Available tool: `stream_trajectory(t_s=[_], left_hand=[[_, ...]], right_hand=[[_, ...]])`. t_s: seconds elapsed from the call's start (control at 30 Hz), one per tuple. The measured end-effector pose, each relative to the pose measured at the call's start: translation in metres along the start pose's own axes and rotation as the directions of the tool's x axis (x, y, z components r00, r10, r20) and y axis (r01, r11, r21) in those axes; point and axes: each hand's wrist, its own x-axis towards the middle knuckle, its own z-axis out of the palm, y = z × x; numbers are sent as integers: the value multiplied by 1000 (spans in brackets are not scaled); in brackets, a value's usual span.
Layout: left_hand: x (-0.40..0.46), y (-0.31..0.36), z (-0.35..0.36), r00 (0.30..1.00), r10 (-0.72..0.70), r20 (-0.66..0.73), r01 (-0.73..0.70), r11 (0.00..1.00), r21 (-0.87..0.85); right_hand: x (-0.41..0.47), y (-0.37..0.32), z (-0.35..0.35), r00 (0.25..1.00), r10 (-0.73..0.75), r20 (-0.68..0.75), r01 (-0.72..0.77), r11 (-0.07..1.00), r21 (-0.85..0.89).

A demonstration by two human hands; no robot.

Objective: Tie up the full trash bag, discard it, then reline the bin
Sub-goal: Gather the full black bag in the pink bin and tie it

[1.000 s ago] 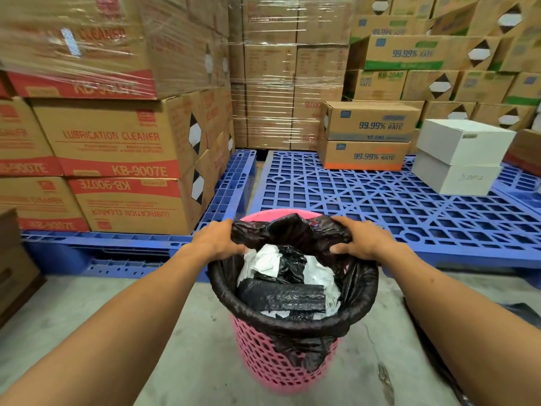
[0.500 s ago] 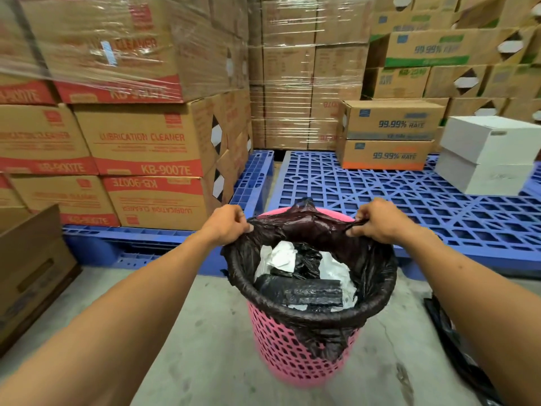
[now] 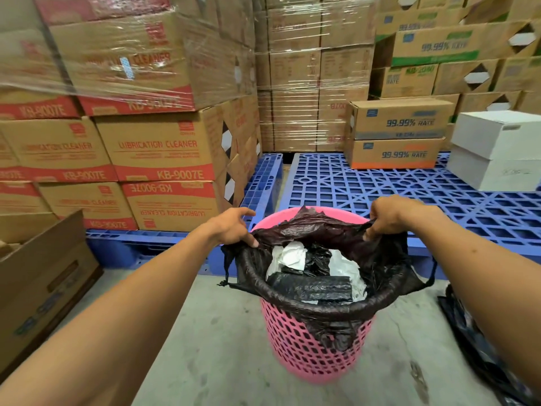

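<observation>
A pink perforated bin [image 3: 310, 350] stands on the concrete floor, lined with a black trash bag [image 3: 322, 310]. White crumpled paper [image 3: 288, 254] and a black roll lie inside the bag. My left hand [image 3: 232, 227] pinches the bag's rim at the far left. My right hand [image 3: 392, 213] grips the rim at the far right. Between them the far edge of the bag is lifted off the bin and stretched taut, so the bare pink rim [image 3: 275, 215] shows behind it. The near edge is still rolled over the bin.
Blue plastic pallets [image 3: 366, 186] lie just behind the bin. Stacked cardboard boxes [image 3: 158, 153] rise at left and back, white boxes [image 3: 497, 148] at right. An open carton [image 3: 44, 276] sits at near left. Black plastic [image 3: 480, 341] lies on the floor at right.
Both hands have pulled the far edge of the bag up and outward off the bin rim, stretching it between them. The view has shifted a little closer.
</observation>
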Motion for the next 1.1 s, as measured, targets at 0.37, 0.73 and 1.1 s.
stream_trajectory(t_s=[0.37, 0.73, 1.1], left_hand=[[-24, 5, -11, 947, -165, 274, 118, 977, 180], [-39, 44, -40, 985, -83, 149, 137, 904, -404], [-32, 61, -45, 952, 157, -262, -10, 873, 487]], right_hand=[[-43, -40, -49, 996, 92, -20, -94, 983, -157], [-92, -68, -91, 990, 52, -129, -79, 974, -213], [-106, -74, -118, 948, 74, -309, -93, 995, -47]])
